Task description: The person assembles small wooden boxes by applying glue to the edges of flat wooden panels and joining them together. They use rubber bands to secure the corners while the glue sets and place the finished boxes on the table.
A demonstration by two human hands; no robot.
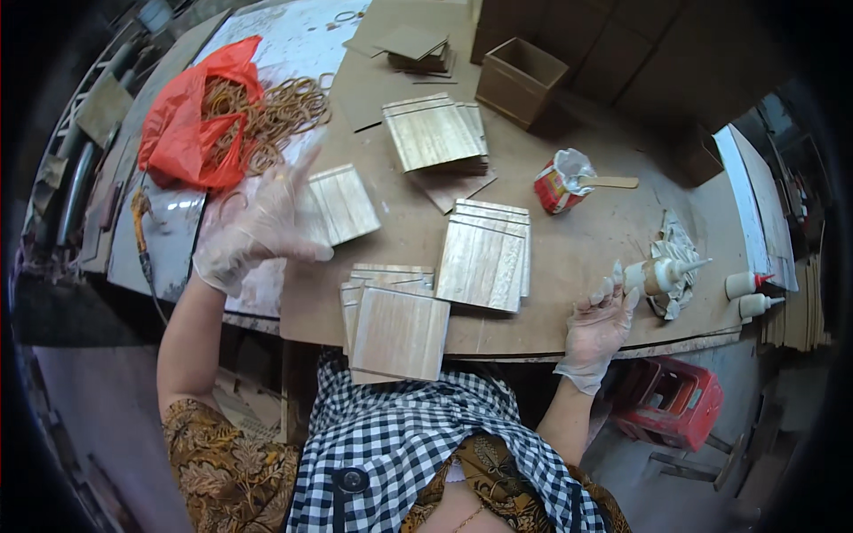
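My left hand (262, 226), in a thin clear glove, is open with fingers spread, slightly blurred. Beside its fingers lies a thin wooden panel (342, 204) with grooved lines, partly hidden by the hand. My right hand (601, 329), gloved too, is at the table's right front with its fingers stretched out. Its fingertips are at the base of a white squeeze bottle (657, 276) with a pointed nozzle, which lies tilted on a crumpled rag (673, 303). Between my hands are stacks of similar panels (484, 258), and the nearest panels (400, 333) overhang the front edge.
A red plastic bag (191, 133) spills rubber bands (293, 111) at the far left. Farther back stand a brown open box (522, 84) and another panel stack (431, 133). A red-and-white tub (558, 186) holds a flat stick (609, 182). Two small bottles (746, 284) lie right; a red stool (671, 404) stands below.
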